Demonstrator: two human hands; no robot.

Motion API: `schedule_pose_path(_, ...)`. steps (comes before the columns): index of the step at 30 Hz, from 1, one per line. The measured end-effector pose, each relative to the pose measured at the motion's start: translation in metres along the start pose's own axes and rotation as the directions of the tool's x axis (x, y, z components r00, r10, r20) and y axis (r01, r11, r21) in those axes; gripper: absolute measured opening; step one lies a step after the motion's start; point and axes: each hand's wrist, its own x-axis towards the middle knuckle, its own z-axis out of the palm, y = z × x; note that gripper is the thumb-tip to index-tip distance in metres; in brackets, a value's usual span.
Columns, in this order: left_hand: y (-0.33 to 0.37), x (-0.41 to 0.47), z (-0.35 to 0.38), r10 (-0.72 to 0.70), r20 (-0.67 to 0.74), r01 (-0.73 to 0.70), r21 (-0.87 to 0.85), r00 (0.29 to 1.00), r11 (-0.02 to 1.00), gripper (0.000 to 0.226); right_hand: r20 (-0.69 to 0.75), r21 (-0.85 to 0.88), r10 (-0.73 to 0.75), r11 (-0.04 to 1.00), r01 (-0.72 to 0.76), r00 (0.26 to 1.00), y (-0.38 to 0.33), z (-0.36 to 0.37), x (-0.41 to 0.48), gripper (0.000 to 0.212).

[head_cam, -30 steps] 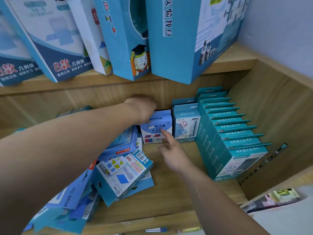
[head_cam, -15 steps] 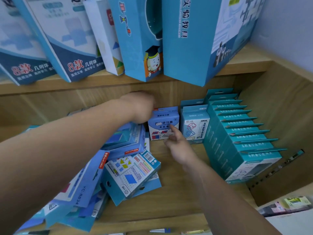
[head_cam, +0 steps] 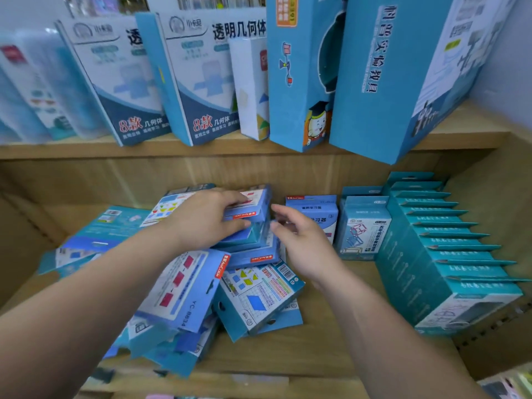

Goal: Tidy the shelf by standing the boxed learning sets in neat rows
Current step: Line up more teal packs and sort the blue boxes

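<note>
A loose heap of blue boxed learning sets (head_cam: 253, 295) lies tumbled on the lower wooden shelf (head_cam: 325, 349). My left hand (head_cam: 210, 217) grips the top box of the heap (head_cam: 256, 205) at the back, fingers over its edge. My right hand (head_cam: 299, 237) hovers just right of that box, fingers spread, holding nothing. Behind it a small blue box (head_cam: 316, 211) stands upright against the back wall. Next to that stand two light-blue boxes (head_cam: 364, 226), and a neat row of several teal boxes (head_cam: 449, 254) runs along the right side.
Tall blue and white boxes (head_cam: 201, 82) lean on the upper shelf (head_cam: 144, 151), overhanging the lower bay. A large blue box (head_cam: 383, 82) juts out at upper right. The bay's wooden side wall (head_cam: 495, 197) closes the right side.
My left hand has left the upright small box and taken hold of the top box on the heap. My right hand has lifted off the small box and moved left. The view tilted up.
</note>
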Motion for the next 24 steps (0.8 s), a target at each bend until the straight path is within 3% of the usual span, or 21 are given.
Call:
schedule_pose_path(6,-0.002,-0.003,0.000,0.074,-0.231,-0.093,-0.073,0.970,0.993,0.023,-0.003,-0.055,-0.093,0.994,0.093,0.996,-0.013,0.003,0.000,0.044)
schedule_pose_path(11,0.021,-0.008,-0.016,0.181,-0.389,-0.251,-0.138,0.903,0.958,0.020,-0.045,-0.054,-0.181,0.982,0.179,0.982,-0.016,-0.012,-0.012,0.055)
schedule_pose_path(15,0.061,-0.005,-0.034,0.215,-0.379,-0.312,-0.216,0.900,0.925,0.009,-0.140,0.003,-0.225,0.974,0.227,0.964,-0.014,-0.027,-0.024,0.059)
schedule_pose_path(20,0.096,0.012,-0.033,0.132,-0.343,-0.270,-0.395,0.930,0.878,0.011,-0.267,0.061,-0.171,0.979,0.194,0.948,0.003,-0.048,-0.040,0.039)
schedule_pose_path(24,0.101,0.030,-0.010,0.105,-0.252,-0.199,-0.382,0.962,0.903,0.009,-0.336,0.116,-0.066,0.987,0.111,0.940,0.021,-0.065,-0.052,0.020)
